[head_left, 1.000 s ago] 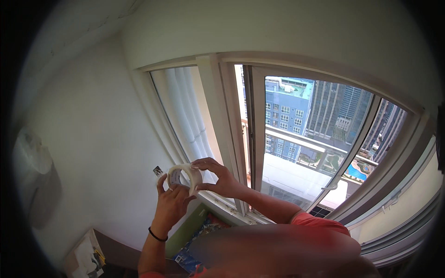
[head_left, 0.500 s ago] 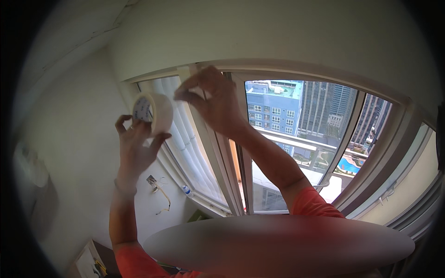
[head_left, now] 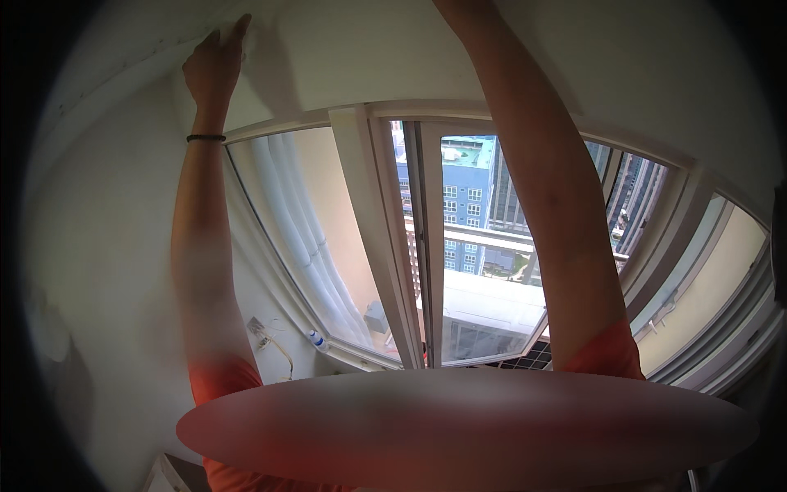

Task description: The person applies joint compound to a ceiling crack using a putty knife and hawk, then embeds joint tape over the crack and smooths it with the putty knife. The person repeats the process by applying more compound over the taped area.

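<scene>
My left hand (head_left: pixel 211 72) is raised high at the upper left, by the seam between wall and ceiling. One digit stretches upward while the other fingers look curled. What they hold, if anything, is hidden, and the tape roll does not show. A dark band circles the left wrist. My right forearm (head_left: pixel 549 172) reaches up across the window and past the top edge of the picture, so the right hand is out of sight. Above the window frame (head_left: pixel 373 205) runs a pale wall band (head_left: pixel 361 57), where the left arm casts a shadow.
A window sash (head_left: pixel 433 246) stands angled in the middle. White curtain (head_left: pixel 299 221) hangs beyond the left pane. On the sill is a small blue-and-white bottle (head_left: pixel 317 339). Loose wires (head_left: pixel 283 353) poke from a wall box. A blurred grey-red oval covers the lower middle.
Both arms have stretched upward. My left hand rose toward the ceiling seam, and the cream tape roll it held dropped from sight. My right hand left the picture over the top edge.
</scene>
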`<act>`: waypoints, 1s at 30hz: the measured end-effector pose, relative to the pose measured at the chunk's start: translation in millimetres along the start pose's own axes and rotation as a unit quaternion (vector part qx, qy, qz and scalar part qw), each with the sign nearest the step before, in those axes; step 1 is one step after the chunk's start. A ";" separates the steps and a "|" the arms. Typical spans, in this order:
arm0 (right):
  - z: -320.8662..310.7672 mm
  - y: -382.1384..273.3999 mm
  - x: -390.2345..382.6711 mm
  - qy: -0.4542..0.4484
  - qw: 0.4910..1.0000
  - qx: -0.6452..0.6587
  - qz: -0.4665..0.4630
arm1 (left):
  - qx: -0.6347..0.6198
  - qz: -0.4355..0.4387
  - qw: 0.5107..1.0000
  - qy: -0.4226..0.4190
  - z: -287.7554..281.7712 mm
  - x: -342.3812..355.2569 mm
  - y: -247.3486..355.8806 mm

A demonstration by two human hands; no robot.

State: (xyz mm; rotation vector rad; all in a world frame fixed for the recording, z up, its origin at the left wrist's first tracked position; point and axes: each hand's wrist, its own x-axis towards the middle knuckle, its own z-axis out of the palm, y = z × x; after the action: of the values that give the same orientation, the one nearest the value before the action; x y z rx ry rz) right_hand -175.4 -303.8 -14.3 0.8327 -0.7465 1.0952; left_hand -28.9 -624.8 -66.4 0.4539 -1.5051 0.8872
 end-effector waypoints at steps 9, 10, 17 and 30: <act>-1.0 3.1 -1.6 0.007 0.997 -0.070 -0.016 | -0.183 -0.252 0.950 0.018 -8.2 48.4 44.4; 0.3 -0.7 -3.5 0.009 0.997 -0.070 -0.011 | -0.182 -0.254 0.950 0.014 -10.8 48.9 40.3; 1.2 -17.0 -4.9 -0.026 0.999 -0.046 0.010 | -0.196 -0.284 0.938 0.004 -23.5 49.6 38.8; 0.8 -6.8 -2.6 0.025 0.998 -0.039 -0.030 | -0.194 -0.266 0.944 0.028 -8.3 51.6 50.0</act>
State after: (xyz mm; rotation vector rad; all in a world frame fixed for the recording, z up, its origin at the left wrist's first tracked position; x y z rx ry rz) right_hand -169.7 -307.3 -17.4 0.7551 -0.7137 1.0240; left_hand -68.2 -576.1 -30.2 0.5034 -1.3639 0.1705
